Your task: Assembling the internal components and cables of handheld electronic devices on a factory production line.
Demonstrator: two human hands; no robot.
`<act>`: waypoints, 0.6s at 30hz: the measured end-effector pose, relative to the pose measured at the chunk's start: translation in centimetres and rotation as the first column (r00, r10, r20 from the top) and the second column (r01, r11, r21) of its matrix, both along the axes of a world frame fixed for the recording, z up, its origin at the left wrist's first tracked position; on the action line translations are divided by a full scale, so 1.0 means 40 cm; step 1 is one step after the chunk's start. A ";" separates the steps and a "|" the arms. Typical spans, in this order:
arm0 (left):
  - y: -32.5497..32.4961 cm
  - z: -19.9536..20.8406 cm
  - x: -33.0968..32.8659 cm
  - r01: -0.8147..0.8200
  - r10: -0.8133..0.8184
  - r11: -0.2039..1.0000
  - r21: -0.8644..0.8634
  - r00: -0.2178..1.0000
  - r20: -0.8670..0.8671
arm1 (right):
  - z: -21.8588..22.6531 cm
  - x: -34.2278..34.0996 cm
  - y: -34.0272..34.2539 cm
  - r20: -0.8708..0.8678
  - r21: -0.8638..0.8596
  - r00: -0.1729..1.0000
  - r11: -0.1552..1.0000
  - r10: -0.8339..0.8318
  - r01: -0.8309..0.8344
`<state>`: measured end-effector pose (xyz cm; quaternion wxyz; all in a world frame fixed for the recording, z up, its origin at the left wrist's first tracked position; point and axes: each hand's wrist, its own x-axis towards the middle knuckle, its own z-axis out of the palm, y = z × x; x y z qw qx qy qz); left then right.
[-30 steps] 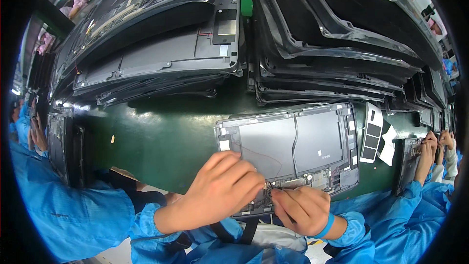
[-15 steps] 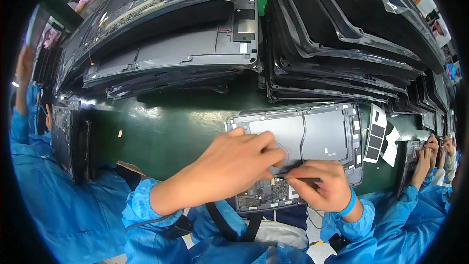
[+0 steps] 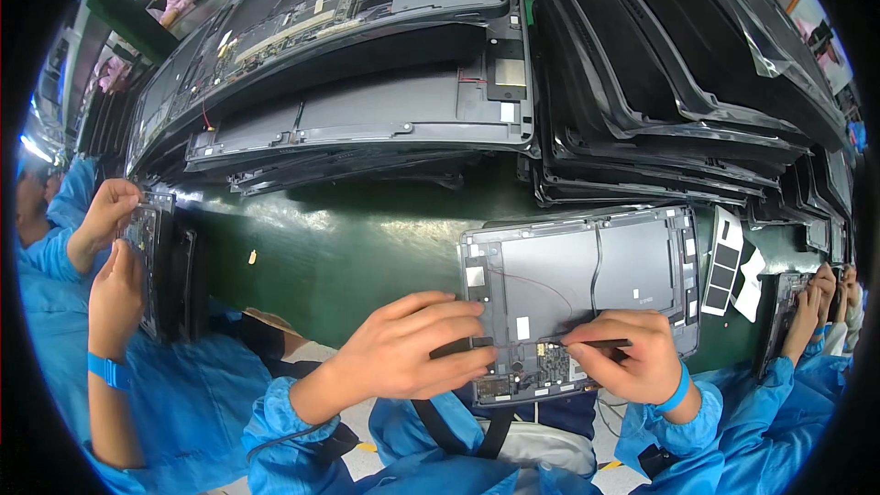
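An opened tablet-like device (image 3: 541,298) lies in front of me, its grey inner shell facing up. A green circuit board (image 3: 555,365) runs along its near edge. My right hand (image 3: 632,353) pinches dark tweezers (image 3: 609,343), their tip at the top of the board. At the device's lower left corner, my left hand (image 3: 417,344) has its fingers closed around a short dark bar (image 3: 461,346), whose kind I cannot make out. A thin red wire (image 3: 541,281) curves across the shell, and a black cable (image 3: 598,266) crosses it from far to near.
Stacked open device shells (image 3: 367,128) stand at the far left, stacked black covers (image 3: 660,110) at the far right. A white sheet with black pads (image 3: 722,261) lies right of the device. Co-workers' hands (image 3: 115,266) handle an upright device (image 3: 151,257) at left; others work at right.
My left hand has drawn back from the board to the device's left corner, uncovering the red wire. The right hand stays at the board. The left co-worker's hands have come to their device.
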<state>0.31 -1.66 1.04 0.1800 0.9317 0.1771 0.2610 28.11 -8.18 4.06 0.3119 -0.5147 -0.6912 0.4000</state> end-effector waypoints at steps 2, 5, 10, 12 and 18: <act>0.006 -0.005 -0.003 0.020 -0.020 1.000 0.003 1.000 0.022 | -0.001 -0.005 -0.001 -0.004 -0.009 1.000 1.000 -0.012 0.012; 0.013 -0.002 0.000 0.049 -0.050 0.999 0.009 0.998 0.045 | 0.002 -0.009 -0.002 0.007 0.003 1.000 1.000 -0.018 0.018; 0.031 -0.011 0.006 0.069 -0.064 0.996 -0.064 0.994 0.084 | -0.012 -0.009 -0.001 0.078 0.117 0.996 0.992 0.046 -0.055; 0.034 -0.014 0.007 0.069 -0.063 0.995 -0.066 0.994 0.090 | -0.019 -0.016 -0.003 0.171 0.296 0.984 0.950 0.049 -0.098; 0.032 -0.027 0.004 0.085 -0.070 0.988 -0.129 0.991 0.116 | -0.035 -0.027 -0.020 0.291 0.424 0.957 0.897 -0.004 -0.125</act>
